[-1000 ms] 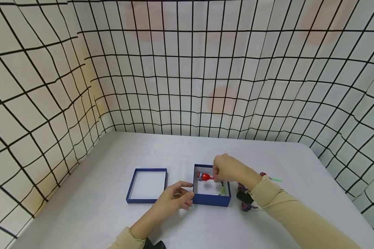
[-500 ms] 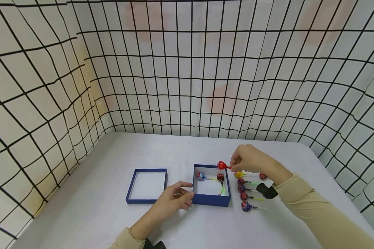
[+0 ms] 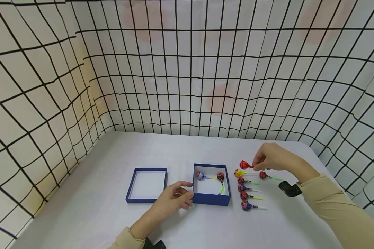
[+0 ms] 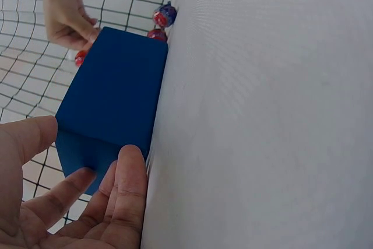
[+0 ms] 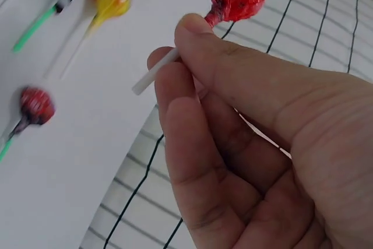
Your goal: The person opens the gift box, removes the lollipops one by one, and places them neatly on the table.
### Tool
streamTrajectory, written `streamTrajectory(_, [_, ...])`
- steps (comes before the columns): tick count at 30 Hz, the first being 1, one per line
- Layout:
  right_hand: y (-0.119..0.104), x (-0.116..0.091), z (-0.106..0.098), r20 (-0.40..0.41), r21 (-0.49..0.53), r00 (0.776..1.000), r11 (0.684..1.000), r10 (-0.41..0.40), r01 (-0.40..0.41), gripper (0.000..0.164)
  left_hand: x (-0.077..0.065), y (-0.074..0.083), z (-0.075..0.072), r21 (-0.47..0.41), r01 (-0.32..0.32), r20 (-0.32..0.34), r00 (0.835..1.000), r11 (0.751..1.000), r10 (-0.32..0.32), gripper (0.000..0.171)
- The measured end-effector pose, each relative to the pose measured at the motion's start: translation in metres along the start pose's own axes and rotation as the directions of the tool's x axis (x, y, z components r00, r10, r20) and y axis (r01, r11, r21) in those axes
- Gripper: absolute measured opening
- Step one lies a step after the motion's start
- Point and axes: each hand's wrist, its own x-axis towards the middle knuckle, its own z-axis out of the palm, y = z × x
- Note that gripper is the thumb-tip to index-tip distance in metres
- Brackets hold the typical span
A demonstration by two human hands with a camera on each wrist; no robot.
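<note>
Rightward past the square blue box had moved the round red-wrapped lollipop, pinched by the right hand; the left hand, grip relaxed, touched the box.

White table with blue-rimmed lid, blue box, several lollipops.
</note>
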Motion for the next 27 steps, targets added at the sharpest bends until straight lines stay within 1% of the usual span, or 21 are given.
streamTrajectory(6, [0.024, -0.005, 0.002, 0.020, -0.031, 1.000, 0.999, 0.023, -0.023, 0.006, 0.000, 0.001, 0.000, -0.015, 0.005, 0.007, 1.000, 1.000, -0.005, 0.046])
streamTrajectory(11, [0.045, -0.009, 0.005, 0.041, -0.046, 0.998, 0.998, 0.037, -0.035, 0.007, 0.000, 0.002, 0.000, -0.007, 0.010, 0.009, 1.000, 1.000, -0.010, 0.046])
streamTrajectory(19, [0.074, -0.011, 0.016, 0.105, -0.017, 0.987, 0.993, 0.119, -0.118, 0.010, 0.000, 0.003, -0.001, -0.005, 0.008, 0.007, 1.000, 1.000, -0.008, 0.046])
streamTrajectory(23, [0.085, -0.012, 0.022, 0.118, -0.019, 0.983, 0.990, 0.138, -0.136, 0.011, 0.000, 0.003, 0.000, -0.003, 0.007, 0.003, 1.000, 1.000, -0.007, 0.046])
streamTrajectory(27, [0.093, -0.010, 0.030, 0.128, -0.007, 0.983, 0.991, 0.134, -0.134, 0.013, 0.000, 0.002, -0.001, -0.008, 0.013, 0.004, 1.000, 1.000, -0.013, 0.046])
